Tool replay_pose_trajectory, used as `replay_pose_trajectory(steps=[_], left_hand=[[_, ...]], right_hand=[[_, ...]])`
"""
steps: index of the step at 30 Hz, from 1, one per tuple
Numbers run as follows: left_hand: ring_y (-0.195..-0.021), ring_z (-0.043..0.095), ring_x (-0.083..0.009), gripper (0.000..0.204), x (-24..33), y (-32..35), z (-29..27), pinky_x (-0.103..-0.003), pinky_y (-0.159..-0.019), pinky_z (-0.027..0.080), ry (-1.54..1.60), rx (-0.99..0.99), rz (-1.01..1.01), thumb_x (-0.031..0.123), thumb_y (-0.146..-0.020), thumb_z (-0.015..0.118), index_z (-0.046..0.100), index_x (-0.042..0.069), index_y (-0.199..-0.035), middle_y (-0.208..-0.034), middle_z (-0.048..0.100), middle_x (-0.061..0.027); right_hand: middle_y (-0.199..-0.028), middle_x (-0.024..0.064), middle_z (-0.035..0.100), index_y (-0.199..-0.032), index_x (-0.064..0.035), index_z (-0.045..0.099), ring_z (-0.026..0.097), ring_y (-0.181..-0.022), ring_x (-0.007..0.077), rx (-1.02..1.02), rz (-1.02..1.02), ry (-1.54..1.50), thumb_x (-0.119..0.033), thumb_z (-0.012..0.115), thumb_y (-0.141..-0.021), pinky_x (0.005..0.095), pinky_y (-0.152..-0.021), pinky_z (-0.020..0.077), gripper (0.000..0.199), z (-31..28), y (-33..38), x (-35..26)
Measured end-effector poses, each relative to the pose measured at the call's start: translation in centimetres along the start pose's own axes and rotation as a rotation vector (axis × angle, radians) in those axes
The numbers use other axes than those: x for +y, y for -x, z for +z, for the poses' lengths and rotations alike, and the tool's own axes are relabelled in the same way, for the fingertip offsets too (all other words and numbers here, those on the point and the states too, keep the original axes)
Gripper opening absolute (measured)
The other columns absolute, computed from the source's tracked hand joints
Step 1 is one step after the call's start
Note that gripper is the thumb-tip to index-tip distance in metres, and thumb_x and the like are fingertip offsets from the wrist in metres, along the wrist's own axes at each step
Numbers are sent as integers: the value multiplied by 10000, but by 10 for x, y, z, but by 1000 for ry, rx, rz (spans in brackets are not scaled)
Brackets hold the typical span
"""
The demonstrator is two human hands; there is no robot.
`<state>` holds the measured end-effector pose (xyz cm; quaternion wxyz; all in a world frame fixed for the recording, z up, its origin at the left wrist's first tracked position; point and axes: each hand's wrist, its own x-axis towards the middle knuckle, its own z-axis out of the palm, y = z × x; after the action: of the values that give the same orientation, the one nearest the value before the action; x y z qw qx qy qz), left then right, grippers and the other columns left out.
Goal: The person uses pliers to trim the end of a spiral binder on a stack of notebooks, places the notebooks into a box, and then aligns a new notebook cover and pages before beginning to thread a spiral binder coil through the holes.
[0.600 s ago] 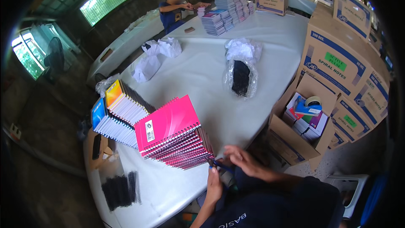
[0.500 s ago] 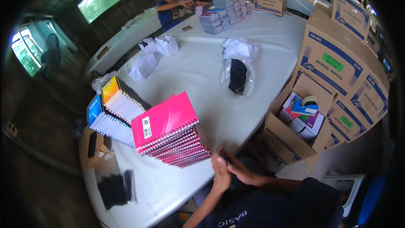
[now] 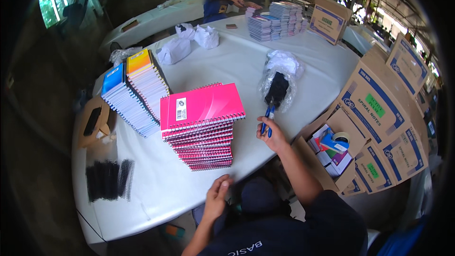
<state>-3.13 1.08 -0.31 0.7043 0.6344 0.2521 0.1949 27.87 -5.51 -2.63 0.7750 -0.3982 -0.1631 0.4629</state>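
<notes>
Head view: pens [image 3: 267, 119] between right-hand fingers [image 3: 265, 135].

Glossy pink card covers the notebooks [image 3: 201, 106]; beside the grip, crinkled clear plastic bag [image 3: 279, 83]; matt white table [image 3: 227, 66] cloth.

Two blue pens [image 3: 266, 119] are being held together, pointing up and away over the white table, just short of a clear plastic bag [image 3: 279, 85] that is lying crumpled there with a dark bundle inside. A tall, slightly leaning stack of pink spiral notebooks [image 3: 201, 125] is standing just left of the pens.
</notes>
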Motion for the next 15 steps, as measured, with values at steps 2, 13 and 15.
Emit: replay_pose_trajectory(steps=[2,13,15], left_hand=[[-971,583,-176,449,-2,12,-27,-319,-873,441,68,140,-30,345,-952,468,502,-15,-1218,-1051,613,-114],[-927,575,-188,501,-6,25,-95,-352,-785,501,591,386,-70,374,-943,437,408,-4,-1269,-1019,570,-85],[-949,573,-192,509,1,28,-97,-351,-809,489,472,376,-70,370,-937,447,397,12,-1295,-1068,569,-99]], right_hand=[[-937,55,584,-1164,-130,517,576,-912,203,61,19,-68,-243,610,-847,389,-799,469,349,43,-2,-7],[-829,38,573,-969,-117,544,584,-822,186,21,-20,-60,-201,629,-830,390,-810,465,184,9,-18,16],[-836,36,564,-949,-109,522,578,-851,172,95,-80,80,-220,633,-835,390,-826,457,194,23,-12,26]])
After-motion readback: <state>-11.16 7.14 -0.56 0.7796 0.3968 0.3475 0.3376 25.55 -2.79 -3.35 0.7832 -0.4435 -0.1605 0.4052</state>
